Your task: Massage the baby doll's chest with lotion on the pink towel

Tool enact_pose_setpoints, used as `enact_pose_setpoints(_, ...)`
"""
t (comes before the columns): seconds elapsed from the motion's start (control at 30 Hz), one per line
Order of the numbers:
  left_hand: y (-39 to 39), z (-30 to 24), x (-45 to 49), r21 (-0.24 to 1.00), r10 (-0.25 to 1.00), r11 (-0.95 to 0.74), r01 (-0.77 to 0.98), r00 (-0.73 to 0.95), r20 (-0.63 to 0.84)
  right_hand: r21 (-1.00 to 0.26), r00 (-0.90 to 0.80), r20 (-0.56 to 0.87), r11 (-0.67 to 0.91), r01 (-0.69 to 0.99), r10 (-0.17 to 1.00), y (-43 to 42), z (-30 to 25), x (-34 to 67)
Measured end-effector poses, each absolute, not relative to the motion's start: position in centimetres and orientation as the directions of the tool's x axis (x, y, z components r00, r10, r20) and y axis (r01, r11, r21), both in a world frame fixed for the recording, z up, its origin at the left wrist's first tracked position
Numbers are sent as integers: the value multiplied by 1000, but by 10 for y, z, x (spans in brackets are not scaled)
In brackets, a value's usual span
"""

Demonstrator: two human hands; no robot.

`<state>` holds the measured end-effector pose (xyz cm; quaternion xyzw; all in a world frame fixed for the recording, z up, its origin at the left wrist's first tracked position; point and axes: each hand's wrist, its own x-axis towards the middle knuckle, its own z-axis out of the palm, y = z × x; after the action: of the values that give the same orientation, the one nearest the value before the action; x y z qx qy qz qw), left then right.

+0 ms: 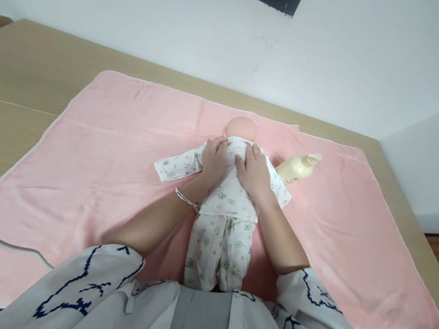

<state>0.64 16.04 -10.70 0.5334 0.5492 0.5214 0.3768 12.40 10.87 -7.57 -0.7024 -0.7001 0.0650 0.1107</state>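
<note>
The doll's shirt (227, 193) and trousers (205, 249) are printed with small green motifs on white, while the blanket (126, 136) is coloured pink with a paler edge. The bottle (296, 168) is tinted pale cream-yellow and the table (25, 69) tan. The person's white garment (61, 292) is patterned with jagged navy lines and broken by a grey panel (201, 318).

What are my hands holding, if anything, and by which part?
No clear grip: the right hand rests on the patterned shirt; whether the left hand pinches its shoulder can't be told.
</note>
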Motion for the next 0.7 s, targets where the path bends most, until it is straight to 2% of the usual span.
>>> enact_pose_setpoints(0.07, 160, -108, 7, 976, 980, -112, 189, -139, 139, -213, 92, 40, -82, 974, 995, 100, -74, 121)
enact_pose_setpoints(0.1, 160, -108, 7, 977, 981, -114, 178, -139, 139, -184, 75, 40, -67, 981, 996, 94, -73, 117)
enact_pose_setpoints(0.2, 161, -110, 8, 981, 977, -129, 145, -149, 151, -135, -121, 61, 128, 983, 991, 79, -70, 106)
enact_pose_setpoints(0.27, 161, -109, 8, 979, 975, -135, 155, -156, 159, -158, -195, 58, 202, 966, 979, 82, -70, 106)
enact_pose_setpoints(0.4, 159, -107, 8, 972, 972, -142, 190, -158, 173, -232, -16, 60, 30, 972, 998, 102, -76, 114)
enact_pose_setpoints(0.5, 159, -108, 9, 972, 972, -152, 182, -154, 180, -218, 88, 87, -67, 974, 992, 97, -78, 108)
enact_pose_setpoints(0.6, 161, -112, 9, 969, 971, -150, 196, -155, 182, -176, -23, 120, 45, 983, 992, 83, -75, 100)
enact_pose_setpoints(0.7, 162, -116, 8, 959, 968, -168, 228, -146, 204, -196, -147, 109, 166, 966, 983, 84, -72, 104)
